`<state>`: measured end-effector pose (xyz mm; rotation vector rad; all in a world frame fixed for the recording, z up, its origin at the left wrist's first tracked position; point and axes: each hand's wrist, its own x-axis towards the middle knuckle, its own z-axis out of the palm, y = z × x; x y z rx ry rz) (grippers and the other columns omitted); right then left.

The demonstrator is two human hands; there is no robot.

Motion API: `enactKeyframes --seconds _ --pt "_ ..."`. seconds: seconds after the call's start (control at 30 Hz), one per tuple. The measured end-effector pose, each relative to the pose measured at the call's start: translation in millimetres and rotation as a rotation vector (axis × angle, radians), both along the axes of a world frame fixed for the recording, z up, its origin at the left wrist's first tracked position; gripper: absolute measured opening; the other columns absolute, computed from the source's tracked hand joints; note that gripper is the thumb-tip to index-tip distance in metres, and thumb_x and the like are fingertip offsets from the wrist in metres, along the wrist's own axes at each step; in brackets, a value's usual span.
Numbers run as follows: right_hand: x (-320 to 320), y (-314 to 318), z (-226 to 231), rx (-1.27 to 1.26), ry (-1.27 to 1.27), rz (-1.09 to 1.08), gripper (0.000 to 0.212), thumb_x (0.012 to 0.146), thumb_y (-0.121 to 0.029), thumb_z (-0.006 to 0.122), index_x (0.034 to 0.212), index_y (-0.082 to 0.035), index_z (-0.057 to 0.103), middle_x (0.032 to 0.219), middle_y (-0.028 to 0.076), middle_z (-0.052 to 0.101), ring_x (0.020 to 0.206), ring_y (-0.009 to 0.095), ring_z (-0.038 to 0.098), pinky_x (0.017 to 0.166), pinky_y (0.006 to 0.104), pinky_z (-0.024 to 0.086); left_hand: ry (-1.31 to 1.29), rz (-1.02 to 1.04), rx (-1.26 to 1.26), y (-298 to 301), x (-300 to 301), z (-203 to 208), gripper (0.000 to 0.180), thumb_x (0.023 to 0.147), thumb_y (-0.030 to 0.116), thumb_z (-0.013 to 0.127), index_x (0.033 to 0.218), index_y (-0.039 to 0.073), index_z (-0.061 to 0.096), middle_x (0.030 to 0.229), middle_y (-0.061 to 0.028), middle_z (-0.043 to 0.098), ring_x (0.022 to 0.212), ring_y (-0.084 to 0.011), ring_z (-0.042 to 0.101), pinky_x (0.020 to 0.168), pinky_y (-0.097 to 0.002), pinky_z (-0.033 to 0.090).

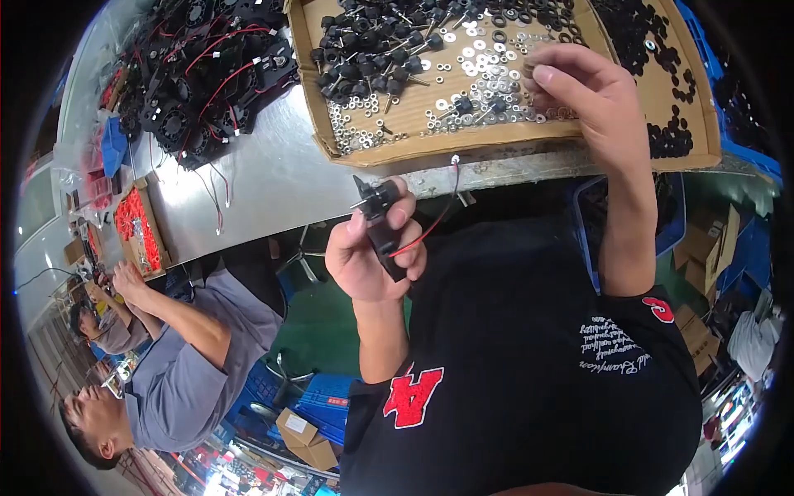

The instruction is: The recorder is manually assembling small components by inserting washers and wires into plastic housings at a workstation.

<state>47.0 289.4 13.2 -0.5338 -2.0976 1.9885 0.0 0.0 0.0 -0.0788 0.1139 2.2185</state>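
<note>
My left hand [356, 269] is closed around a black plastic motor assembly [382, 236], held up before my chest at the bench's edge. A thin metal shaft sticks out of its side, and a red and black wire runs from it to a white connector [456, 158]. My right hand [604, 103] hovers over the cardboard tray [364, 153], thumb and fingertips pinched together. What they hold, if anything, is too small to make out. Beneath those fingers lie loose metal washers [500, 87] and white washers [470, 66]. Black knob-like parts with metal shafts [372, 58] fill the tray's left side.
Black fan-like housings with wires [198, 91] are heaped on the metal bench [265, 178] at left. Small black rings [666, 136] lie in the tray's right section. A blue bin [678, 223] stands below the bench. At left, a co-worker [182, 347] works beside a box of orange parts [136, 223].
</note>
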Motion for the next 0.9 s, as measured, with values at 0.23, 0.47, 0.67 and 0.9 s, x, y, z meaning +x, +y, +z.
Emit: enactKeyframes --seconds 0.23,0.47,0.67,0.9 --pt "7.7 -13.6 13.5 -0.18 0.123 -0.007 0.019 0.088 -0.006 0.065 0.105 0.002 0.066 0.091 0.007 0.068 0.083 0.012 0.063 0.073 0.0249 0.05 0.282 0.076 -0.74 20.7 18.0 23.1 0.045 0.085 0.022 0.054 0.118 -0.009 0.05 0.086 -0.016 0.059 0.062 -0.0269 0.065 0.049 -0.0362 0.055" --pt "11.7 -40.2 27.1 -0.315 0.039 0.147 0.015 0.087 -0.004 0.066 0.1 0.003 0.066 0.086 0.007 0.067 0.078 0.011 0.062 0.07 0.0249 0.05 0.416 0.088 -0.974 29.2 21.1 30.1 0.039 0.087 0.016 0.058 0.119 -0.006 0.052 0.095 -0.0151 0.064 0.07 -0.022 0.068 0.058 -0.0333 0.06" --pt "18.8 -68.5 35.6 0.115 0.187 0.227 0.009 0.083 0.001 0.067 0.091 0.001 0.064 0.083 0.007 0.065 0.073 0.012 0.061 0.064 0.0248 0.048 0.429 0.08 -1.006 36.5 26.5 39.0 0.034 0.089 0.016 0.06 0.116 -0.004 0.053 0.096 -0.011 0.064 0.075 -0.016 0.066 0.061 -0.0296 0.059" --pt "9.7 -77.4 28.5 0.786 0.581 0.189 0.025 0.068 0.001 0.075 0.092 -0.003 0.071 0.086 0.009 0.069 0.072 0.023 0.066 0.058 0.0299 0.048 0.405 0.11 -1.027 43.1 27.1 47.5 0.031 0.091 0.013 0.061 0.117 -0.003 0.053 0.096 -0.0082 0.064 0.078 -0.0118 0.064 0.062 -0.0274 0.058"
